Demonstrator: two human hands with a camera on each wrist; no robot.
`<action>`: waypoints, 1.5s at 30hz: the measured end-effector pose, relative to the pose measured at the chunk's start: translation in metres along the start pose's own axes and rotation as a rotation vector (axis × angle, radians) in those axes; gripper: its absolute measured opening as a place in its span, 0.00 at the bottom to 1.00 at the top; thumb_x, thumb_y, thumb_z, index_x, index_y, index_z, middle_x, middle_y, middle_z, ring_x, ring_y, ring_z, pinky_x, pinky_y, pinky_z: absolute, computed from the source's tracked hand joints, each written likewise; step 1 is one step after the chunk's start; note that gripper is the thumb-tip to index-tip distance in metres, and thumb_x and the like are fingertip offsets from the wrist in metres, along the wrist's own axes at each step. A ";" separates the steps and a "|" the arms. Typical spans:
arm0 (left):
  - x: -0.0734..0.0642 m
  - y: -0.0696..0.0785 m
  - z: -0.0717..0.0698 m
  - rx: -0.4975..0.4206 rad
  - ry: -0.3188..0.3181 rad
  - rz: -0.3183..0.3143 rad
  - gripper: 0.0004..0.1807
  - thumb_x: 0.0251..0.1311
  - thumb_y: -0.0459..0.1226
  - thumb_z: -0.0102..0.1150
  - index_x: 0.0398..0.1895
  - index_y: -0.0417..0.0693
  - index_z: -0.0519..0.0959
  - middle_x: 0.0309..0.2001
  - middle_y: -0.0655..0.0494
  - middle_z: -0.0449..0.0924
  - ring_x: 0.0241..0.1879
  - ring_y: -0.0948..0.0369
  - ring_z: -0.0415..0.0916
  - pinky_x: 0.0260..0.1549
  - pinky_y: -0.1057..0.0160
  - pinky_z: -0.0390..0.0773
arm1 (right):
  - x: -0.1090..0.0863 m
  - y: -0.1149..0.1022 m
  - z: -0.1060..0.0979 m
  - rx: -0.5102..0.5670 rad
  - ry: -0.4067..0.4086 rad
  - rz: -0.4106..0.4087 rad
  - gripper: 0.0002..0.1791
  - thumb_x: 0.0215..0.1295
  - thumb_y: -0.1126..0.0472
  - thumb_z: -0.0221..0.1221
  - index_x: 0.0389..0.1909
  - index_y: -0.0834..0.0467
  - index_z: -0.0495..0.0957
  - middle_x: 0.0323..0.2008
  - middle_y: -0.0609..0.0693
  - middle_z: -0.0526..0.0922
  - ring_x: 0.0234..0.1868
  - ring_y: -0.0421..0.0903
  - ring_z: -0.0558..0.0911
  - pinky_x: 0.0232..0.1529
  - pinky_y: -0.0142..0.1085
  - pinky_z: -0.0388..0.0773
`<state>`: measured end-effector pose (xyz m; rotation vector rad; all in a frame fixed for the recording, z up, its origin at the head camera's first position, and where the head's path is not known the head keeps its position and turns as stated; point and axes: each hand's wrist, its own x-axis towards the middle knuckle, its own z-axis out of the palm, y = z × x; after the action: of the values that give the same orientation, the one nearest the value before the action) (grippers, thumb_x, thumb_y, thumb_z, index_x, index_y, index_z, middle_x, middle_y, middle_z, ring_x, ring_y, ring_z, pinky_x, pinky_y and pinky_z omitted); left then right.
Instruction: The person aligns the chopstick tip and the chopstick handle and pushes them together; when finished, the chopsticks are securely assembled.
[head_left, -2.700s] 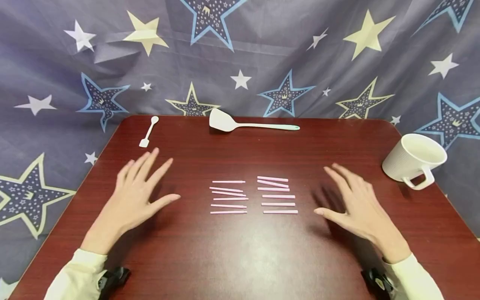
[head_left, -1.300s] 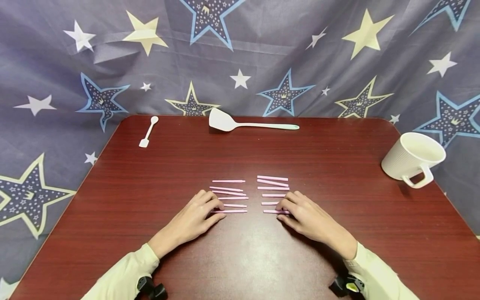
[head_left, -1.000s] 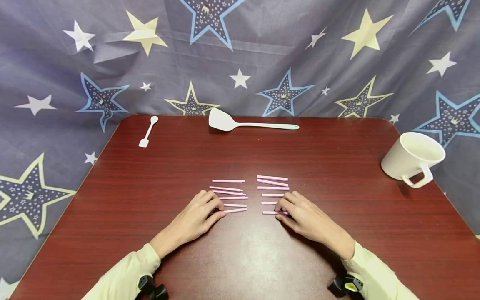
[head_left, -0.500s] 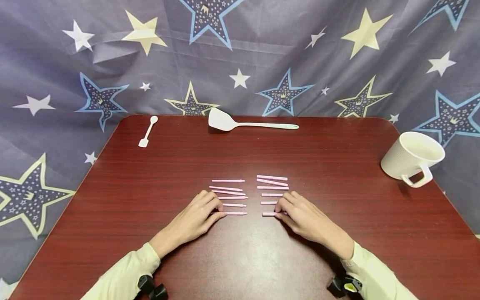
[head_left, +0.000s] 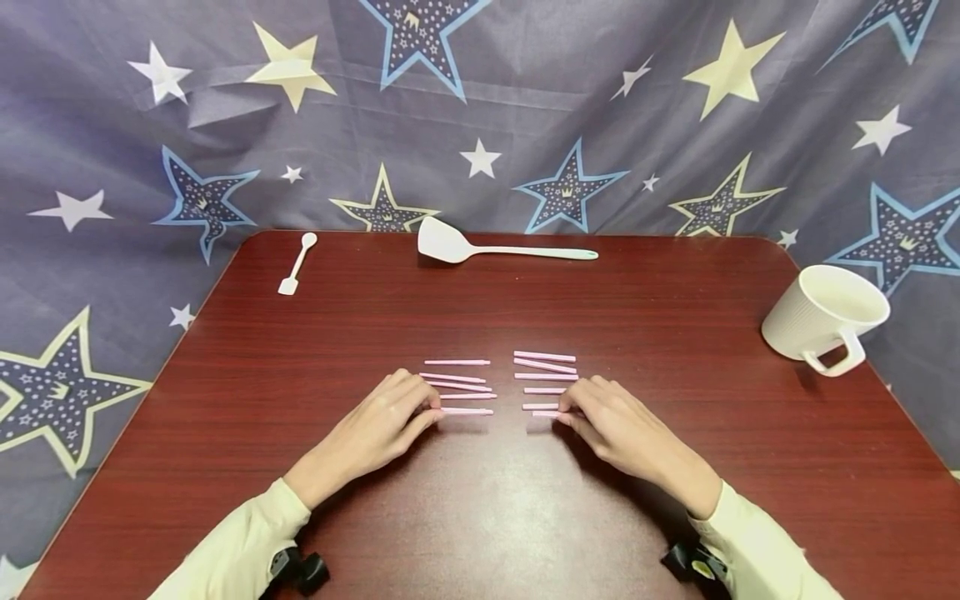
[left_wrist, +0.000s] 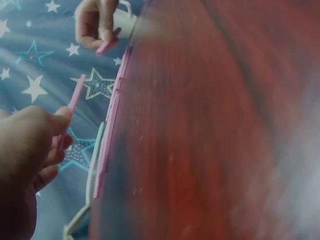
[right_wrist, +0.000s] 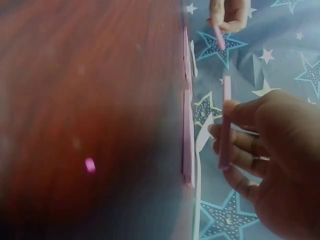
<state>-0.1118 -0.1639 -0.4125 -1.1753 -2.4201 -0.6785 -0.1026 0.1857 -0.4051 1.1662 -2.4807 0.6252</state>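
Left hand [head_left: 375, 427]: thumb and fingertips pinching one slim pink stick [left_wrist: 77, 93], raised off the table, its free end directed toward the opposite hand. Right hand [head_left: 622, 429]: thumb and fingertips pinching one thicker pink stick [right_wrist: 227, 89], likewise raised, its free end directed toward the left. The two held pieces lie roughly in line, ends apart, over the near side of the loose stock. Loose slim sticks [head_left: 457, 362]: a column just beside the left fingers, pink, each with a narrower tip at the right end, mostly parallel; the nearest overlaps the held piece in the head view and cannot be told from it. Loose thicker sticks [head_left: 545, 356]: five, pink, in a column just beside the right fingers, one slanted near the far end. Pale sleeves [head_left: 232, 542], with a black device [head_left: 693, 562] at each wrist. Table [head_left: 480, 517]: reddish-brown, wood-grained. Spatula [head_left: 444, 241]: white, pale green handle end, lying along the far edge. Double-ended spoon [head_left: 298, 263]: small, white, far left. Mug [head_left: 813, 317]: white, ribbed, standing at far right, handle nearward. Backdrop cloth [head_left: 517, 92]: grey-blue, star-printed, behind the table.
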 end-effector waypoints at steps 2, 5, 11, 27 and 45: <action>0.002 0.001 -0.004 0.008 0.004 0.017 0.07 0.64 0.36 0.68 0.37 0.47 0.78 0.33 0.61 0.73 0.37 0.62 0.69 0.39 0.59 0.71 | 0.001 0.000 -0.003 -0.002 0.005 0.000 0.12 0.61 0.66 0.70 0.38 0.56 0.76 0.32 0.43 0.77 0.33 0.42 0.75 0.35 0.40 0.73; 0.006 0.001 -0.010 0.029 0.016 0.052 0.06 0.68 0.37 0.65 0.37 0.46 0.78 0.34 0.59 0.74 0.37 0.60 0.70 0.40 0.59 0.72 | 0.003 0.001 -0.006 -0.011 0.011 -0.004 0.11 0.62 0.66 0.69 0.39 0.57 0.76 0.32 0.43 0.76 0.33 0.42 0.74 0.35 0.40 0.72; 0.015 0.002 -0.023 0.097 0.055 0.131 0.18 0.81 0.45 0.47 0.37 0.43 0.78 0.34 0.55 0.76 0.38 0.55 0.72 0.41 0.55 0.74 | 0.008 0.000 -0.013 -0.026 0.043 -0.006 0.10 0.63 0.65 0.68 0.40 0.57 0.77 0.32 0.43 0.77 0.34 0.43 0.74 0.36 0.40 0.72; 0.043 0.012 -0.049 0.177 0.135 0.269 0.19 0.83 0.42 0.42 0.37 0.41 0.77 0.35 0.54 0.77 0.37 0.53 0.73 0.37 0.54 0.74 | 0.029 -0.015 -0.023 -0.060 0.170 -0.104 0.13 0.82 0.55 0.51 0.41 0.60 0.77 0.34 0.47 0.79 0.35 0.47 0.76 0.36 0.42 0.73; 0.049 0.013 -0.051 0.224 0.104 0.313 0.13 0.80 0.39 0.48 0.37 0.42 0.77 0.34 0.54 0.76 0.36 0.52 0.73 0.34 0.55 0.73 | 0.041 -0.023 -0.015 -0.079 0.173 -0.137 0.06 0.75 0.61 0.59 0.41 0.60 0.77 0.34 0.48 0.78 0.34 0.48 0.76 0.34 0.41 0.72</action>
<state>-0.1247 -0.1546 -0.3422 -1.3458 -2.0983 -0.3532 -0.1078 0.1540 -0.3679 1.1877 -2.2400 0.5598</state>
